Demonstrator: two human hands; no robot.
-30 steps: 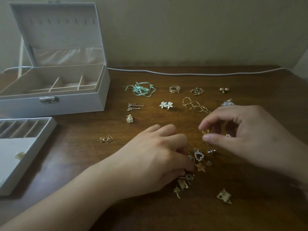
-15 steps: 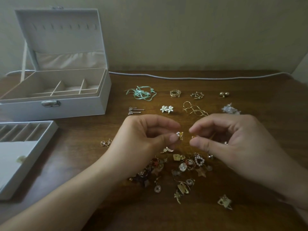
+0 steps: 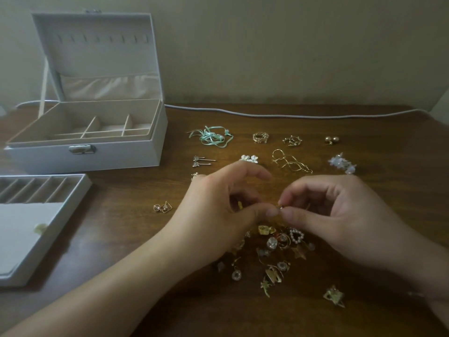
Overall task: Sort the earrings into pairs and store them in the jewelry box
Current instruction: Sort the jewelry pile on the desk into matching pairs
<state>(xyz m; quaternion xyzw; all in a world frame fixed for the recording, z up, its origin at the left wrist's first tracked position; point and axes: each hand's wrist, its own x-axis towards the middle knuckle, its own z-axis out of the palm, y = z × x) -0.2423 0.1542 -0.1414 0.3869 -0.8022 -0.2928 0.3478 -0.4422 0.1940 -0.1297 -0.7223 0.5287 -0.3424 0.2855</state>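
Earrings are the matter at hand: one small gold earring (image 3: 280, 208) sits at the centre of the frame, pinched between the two hands where their fingertips meet. The left hand (image 3: 218, 210) has thumb and fingers curled in toward it, and a second small gold piece (image 3: 240, 205) shows inside its curled fingers. The right hand (image 3: 340, 215) closes thumb and forefinger on the same earring from the right, so each grip is closed on it, though the piece is too small to tell its shape.

Directly below the hands, a loose heap of unsorted earrings (image 3: 274, 249) lies on the counter (image 3: 376, 251), among them a pearl heart (image 3: 296, 235). One gold piece (image 3: 334, 296) lies apart at lower right.

Above the hands, sorted pairs stand in rows: mint ribbon earrings (image 3: 210, 138), gold rings (image 3: 260, 137), a spiky gold pair (image 3: 292, 141) and round gold studs (image 3: 332, 139) in the far row; clear studs (image 3: 202, 161), white flowers (image 3: 249, 158), twisted gold wires (image 3: 290, 164) and a pale flower cluster (image 3: 342, 164) in the nearer one. A further pair (image 3: 162, 207) lies left of the left hand.

At upper left the white jewelry box (image 3: 85, 156) stands with its lid up; its divided compartments look bare. Its lift-out tray (image 3: 24, 229) lies at the left edge, with slotted compartments at its far end and a small pale object (image 3: 40, 228) on its flat part. A grey cable (image 3: 279, 115) runs along the back of the counter.
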